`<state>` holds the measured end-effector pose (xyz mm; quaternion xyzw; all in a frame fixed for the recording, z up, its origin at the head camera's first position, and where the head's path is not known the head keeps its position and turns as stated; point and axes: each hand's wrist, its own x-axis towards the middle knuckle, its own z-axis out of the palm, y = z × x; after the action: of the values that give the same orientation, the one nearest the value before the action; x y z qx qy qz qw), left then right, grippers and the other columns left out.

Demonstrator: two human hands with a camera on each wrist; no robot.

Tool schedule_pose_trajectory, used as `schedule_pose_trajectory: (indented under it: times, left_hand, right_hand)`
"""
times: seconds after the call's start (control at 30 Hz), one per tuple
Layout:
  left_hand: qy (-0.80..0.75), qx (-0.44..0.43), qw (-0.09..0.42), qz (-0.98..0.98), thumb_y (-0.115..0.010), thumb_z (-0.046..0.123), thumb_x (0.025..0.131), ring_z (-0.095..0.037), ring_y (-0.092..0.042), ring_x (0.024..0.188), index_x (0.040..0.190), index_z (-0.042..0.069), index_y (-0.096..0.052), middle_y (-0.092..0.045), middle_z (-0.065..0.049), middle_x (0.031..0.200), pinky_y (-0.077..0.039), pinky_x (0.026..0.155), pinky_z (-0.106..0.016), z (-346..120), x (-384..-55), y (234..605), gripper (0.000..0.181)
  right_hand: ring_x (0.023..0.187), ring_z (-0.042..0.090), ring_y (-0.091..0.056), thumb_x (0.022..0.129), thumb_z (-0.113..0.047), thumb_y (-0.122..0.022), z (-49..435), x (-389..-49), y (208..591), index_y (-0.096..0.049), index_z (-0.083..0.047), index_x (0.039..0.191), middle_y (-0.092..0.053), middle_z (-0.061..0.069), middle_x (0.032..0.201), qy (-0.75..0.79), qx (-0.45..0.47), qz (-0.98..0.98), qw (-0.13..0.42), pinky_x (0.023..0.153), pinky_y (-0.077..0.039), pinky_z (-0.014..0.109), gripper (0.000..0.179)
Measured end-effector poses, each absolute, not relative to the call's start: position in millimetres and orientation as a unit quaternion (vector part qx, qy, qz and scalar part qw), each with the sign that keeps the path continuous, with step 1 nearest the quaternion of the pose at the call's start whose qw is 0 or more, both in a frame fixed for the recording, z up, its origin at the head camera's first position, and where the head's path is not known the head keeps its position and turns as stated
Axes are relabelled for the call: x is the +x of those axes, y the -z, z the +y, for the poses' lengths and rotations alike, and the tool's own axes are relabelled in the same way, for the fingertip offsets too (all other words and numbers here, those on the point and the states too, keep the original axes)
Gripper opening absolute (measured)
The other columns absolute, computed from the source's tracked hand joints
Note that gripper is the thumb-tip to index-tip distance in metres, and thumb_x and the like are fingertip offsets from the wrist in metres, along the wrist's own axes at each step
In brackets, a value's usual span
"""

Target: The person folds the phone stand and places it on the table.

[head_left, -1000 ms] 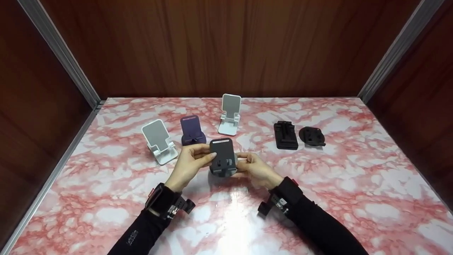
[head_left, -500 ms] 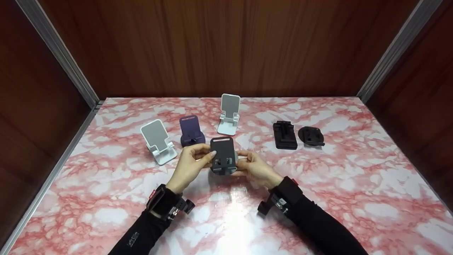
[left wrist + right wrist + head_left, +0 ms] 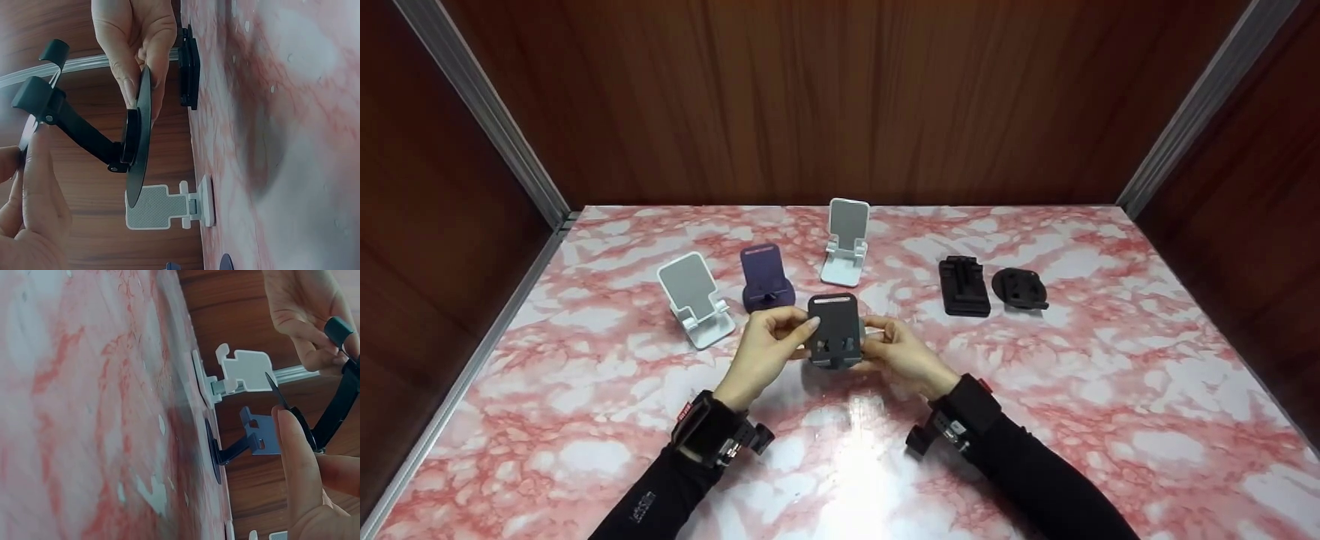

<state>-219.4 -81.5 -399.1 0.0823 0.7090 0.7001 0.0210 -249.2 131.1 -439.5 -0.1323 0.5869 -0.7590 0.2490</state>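
Both hands hold a black phone stand (image 3: 835,322) above the table, its slotted plate facing up toward the head camera. My left hand (image 3: 765,349) pinches the plate's left edge, thumb on the front. From the right, my right hand (image 3: 904,356) grips the round base (image 3: 144,146), which is mostly hidden behind the plate in the head view. A hinged arm (image 3: 87,130) joins plate and base, standing at an angle between them in the left wrist view. The stand's lower edge carries two hooked rests, seen from the side there.
Behind the hands stand a purple phone stand (image 3: 763,271), a white one (image 3: 690,287) at left and another white one (image 3: 849,225) farther back. To the right lie a folded black rectangular stand (image 3: 964,289) and a folded round one (image 3: 1020,287). Wooden panels (image 3: 840,97) enclose the table.
The held stand has shifted slightly to the right and its plate has changed tilt a little. Both hands keep their hold. The other stands stay in place.
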Motion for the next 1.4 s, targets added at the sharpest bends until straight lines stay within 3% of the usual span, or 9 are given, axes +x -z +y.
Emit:
schedule_pose_trajectory:
  times: [0.17, 0.4, 0.67, 0.9, 1.17, 1.4]
  left_hand:
    - [-0.709, 0.093, 0.038, 0.698, -0.063, 0.01, 0.087, -0.009, -0.059, 0.062, 0.089, -0.008, -0.062, -0.062, 0.001, 0.072, -0.058, 0.061, -0.027, -83, -218, 399, 0.018]
    - [-0.695, 0.11, 0.044, 0.709, -0.063, 0.013, 0.087, -0.008, -0.058, 0.06, 0.088, -0.008, -0.062, -0.062, 0.002, 0.07, -0.058, 0.062, -0.028, -85, -218, 397, 0.021]
    - [-0.697, 0.119, 0.056, 0.705, -0.062, 0.012, 0.088, -0.008, -0.056, 0.061, 0.086, -0.006, -0.061, -0.06, 0.001, 0.07, -0.059, 0.063, -0.03, -88, -219, 397, 0.018]
    - [-0.698, 0.132, 0.069, 0.7, -0.062, 0.014, 0.088, -0.008, -0.058, 0.063, 0.084, -0.003, -0.06, -0.058, 0.002, 0.071, -0.059, 0.064, -0.03, -93, -221, 397, 0.017]
    - [-0.69, 0.144, 0.076, 0.705, -0.061, 0.012, 0.089, -0.008, -0.062, 0.059, 0.082, -0.001, -0.059, -0.06, 0.003, 0.069, -0.058, 0.06, -0.028, -96, -221, 394, 0.015]
    - [-0.699, 0.134, 0.105, 0.694, -0.061, 0.011, 0.088, -0.007, -0.06, 0.059, 0.078, 0.006, -0.06, -0.061, 0.003, 0.068, -0.058, 0.06, -0.027, -98, -222, 394, 0.011]
  right_hand:
    - [0.085, 0.019, -0.069, 0.092, 0.007, -0.042, 131, -248, 438, -0.032, 0.005, 0.138, -0.071, 0.007, 0.096, 0.746, -0.139, 0.608, 0.233, 0.086, -0.053, 0.045, 0.047]
    - [0.081, 0.012, -0.068, 0.092, 0.006, -0.044, 131, -246, 435, -0.027, 0.004, 0.142, -0.07, 0.0, 0.091, 0.744, -0.129, 0.62, 0.212, 0.073, -0.057, 0.027, 0.052]
    - [0.077, 0.008, -0.066, 0.091, 0.005, -0.048, 129, -242, 432, -0.03, 0.006, 0.14, -0.069, -0.001, 0.09, 0.723, -0.129, 0.655, 0.178, 0.068, -0.056, 0.023, 0.052]
    - [0.075, 0.009, -0.065, 0.09, 0.003, -0.051, 126, -240, 429, -0.037, 0.005, 0.136, -0.069, 0.008, 0.096, 0.69, -0.135, 0.697, 0.137, 0.074, -0.058, 0.039, 0.048]
    - [0.075, 0.011, -0.066, 0.09, 0.003, -0.052, 124, -240, 429, -0.045, 0.003, 0.13, -0.067, 0.023, 0.103, 0.672, -0.149, 0.719, 0.101, 0.078, -0.052, 0.056, 0.04]
    - [0.079, 0.015, -0.068, 0.09, 0.001, -0.053, 122, -240, 430, -0.05, 0.005, 0.125, -0.064, 0.028, 0.107, 0.66, -0.188, 0.726, 0.054, 0.074, -0.056, 0.047, 0.035]
